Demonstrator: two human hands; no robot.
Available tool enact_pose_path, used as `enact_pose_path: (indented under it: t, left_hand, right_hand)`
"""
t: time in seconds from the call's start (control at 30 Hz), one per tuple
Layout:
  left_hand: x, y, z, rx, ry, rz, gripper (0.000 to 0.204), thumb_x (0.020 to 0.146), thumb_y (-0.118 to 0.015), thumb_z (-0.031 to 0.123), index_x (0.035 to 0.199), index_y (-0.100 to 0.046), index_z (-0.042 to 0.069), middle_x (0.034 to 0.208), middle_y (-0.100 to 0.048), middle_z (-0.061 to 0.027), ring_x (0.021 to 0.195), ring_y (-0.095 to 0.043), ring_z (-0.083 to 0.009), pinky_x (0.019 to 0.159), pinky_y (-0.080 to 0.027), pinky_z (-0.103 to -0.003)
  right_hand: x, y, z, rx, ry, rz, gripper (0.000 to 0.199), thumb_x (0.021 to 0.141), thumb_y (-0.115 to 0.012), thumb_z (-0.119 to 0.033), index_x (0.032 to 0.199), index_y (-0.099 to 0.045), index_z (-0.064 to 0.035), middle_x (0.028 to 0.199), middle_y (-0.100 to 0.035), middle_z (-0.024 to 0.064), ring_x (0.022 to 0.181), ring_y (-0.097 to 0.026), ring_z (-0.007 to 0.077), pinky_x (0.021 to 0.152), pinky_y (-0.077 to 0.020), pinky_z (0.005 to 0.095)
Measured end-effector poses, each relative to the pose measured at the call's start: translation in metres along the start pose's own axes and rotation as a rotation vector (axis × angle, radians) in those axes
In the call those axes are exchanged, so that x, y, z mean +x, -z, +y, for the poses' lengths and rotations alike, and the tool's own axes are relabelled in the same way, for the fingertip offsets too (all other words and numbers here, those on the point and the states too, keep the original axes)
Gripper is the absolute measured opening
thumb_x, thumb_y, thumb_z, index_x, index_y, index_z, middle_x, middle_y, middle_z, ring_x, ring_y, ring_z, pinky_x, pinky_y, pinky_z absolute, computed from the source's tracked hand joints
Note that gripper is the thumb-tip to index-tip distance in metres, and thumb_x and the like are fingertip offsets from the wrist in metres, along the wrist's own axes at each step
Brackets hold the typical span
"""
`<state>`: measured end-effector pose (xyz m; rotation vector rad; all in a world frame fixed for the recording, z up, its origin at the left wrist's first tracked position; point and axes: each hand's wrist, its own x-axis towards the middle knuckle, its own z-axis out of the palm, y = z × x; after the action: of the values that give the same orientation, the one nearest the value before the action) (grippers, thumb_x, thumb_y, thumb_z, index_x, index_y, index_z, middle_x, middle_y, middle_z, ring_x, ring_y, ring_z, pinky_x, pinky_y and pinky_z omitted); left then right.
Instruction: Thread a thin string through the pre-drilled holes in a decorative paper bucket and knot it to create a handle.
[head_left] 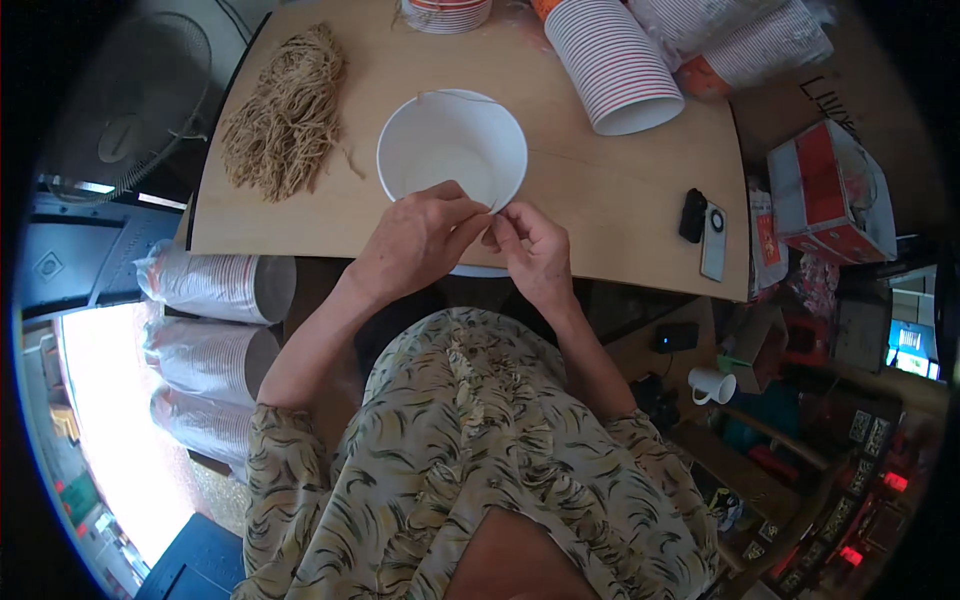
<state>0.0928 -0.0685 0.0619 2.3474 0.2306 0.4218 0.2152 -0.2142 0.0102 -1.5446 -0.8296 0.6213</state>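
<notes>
A white paper bucket (455,140) stands at the table's near edge, its open mouth facing up. A thin tan cord (455,93) runs along its far rim. At the near rim, the fingertips of my left hand (425,232) are pinched together; what lies between them is too small to make out. Close beside them, my right hand (538,255) is closed with thumb and forefinger on the bucket's rim. The two hands' fingertips nearly meet. To the left lies a heap of tan twine pieces (285,115).
A stack of nested paper buckets (615,65) lies at the far right, near plastic-wrapped stacks (765,50). Another stack (447,14) stands at the far edge. A black object (692,215) and a phone-like device (713,242) rest at right. Wrapped bucket stacks (205,283) sit below the table's left.
</notes>
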Motion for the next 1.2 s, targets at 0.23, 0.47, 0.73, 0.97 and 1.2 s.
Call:
enact_pose_path:
  t: [0.23, 0.47, 0.73, 0.97, 1.2]
  left_hand:
    - [0.003, -0.001, 0.001, -0.039, -0.009, 0.019, 0.015, 0.093, -0.066, 0.009, 0.103, -0.073, 0.002, 0.090, -0.068, -0.0153, 0.076, -0.067, -0.0336, 0.067, -0.053, -0.040]
    - [0.005, -0.003, -0.009, -0.061, -0.012, 0.002, 0.017, 0.094, -0.065, 0.010, 0.106, -0.073, 0.002, 0.092, -0.069, -0.0151, 0.074, -0.068, -0.0318, 0.066, -0.053, -0.039]
    - [0.007, 0.015, -0.013, -0.385, 0.231, -0.015, 0.025, 0.098, -0.060, 0.006, 0.121, -0.066, 0.000, 0.096, -0.071, -0.0120, 0.071, -0.070, -0.0172, 0.056, -0.057, -0.027]
    - [0.030, 0.016, -0.033, 0.036, -0.054, -0.037, 0.022, 0.087, -0.066, 0.008, 0.106, -0.074, 0.003, 0.090, -0.074, -0.0166, 0.078, -0.072, -0.0327, 0.071, -0.058, -0.041]
    - [0.040, 0.014, -0.042, -0.036, 0.000, -0.133, 0.014, 0.086, -0.069, 0.009, 0.097, -0.073, 0.001, 0.082, -0.072, -0.0162, 0.073, -0.071, -0.0292, 0.068, -0.055, -0.038]
  right_hand:
    - [0.004, 0.005, -0.004, 0.258, -0.126, -0.060, 0.024, 0.102, -0.058, -0.017, 0.096, -0.065, 0.0045, 0.080, -0.068, 0.0072, 0.073, -0.066, 0.0118, 0.065, -0.0552, 0.0271]
    - [0.017, 0.008, -0.008, 0.177, -0.173, -0.047, 0.032, 0.102, -0.059, -0.025, 0.091, -0.067, 0.0042, 0.073, -0.067, 0.0069, 0.063, -0.063, 0.0109, 0.057, -0.0528, 0.0247]
    - [0.024, -0.001, -0.016, 0.154, -0.242, -0.024, 0.029, 0.101, -0.060, -0.020, 0.088, -0.067, 0.0045, 0.072, -0.067, 0.0075, 0.061, -0.061, 0.0102, 0.057, -0.0522, 0.0248]
    - [0.030, -0.007, -0.017, 0.135, -0.261, -0.036, 0.029, 0.102, -0.060, -0.023, 0.091, -0.068, 0.0024, 0.074, -0.067, 0.0055, 0.061, -0.061, 0.0098, 0.059, -0.0506, 0.0237]
    - [0.032, -0.007, -0.016, 0.150, -0.256, -0.041, 0.029, 0.101, -0.059, -0.022, 0.092, -0.068, 0.0030, 0.074, -0.067, 0.0059, 0.061, -0.061, 0.0108, 0.060, -0.0511, 0.0247]
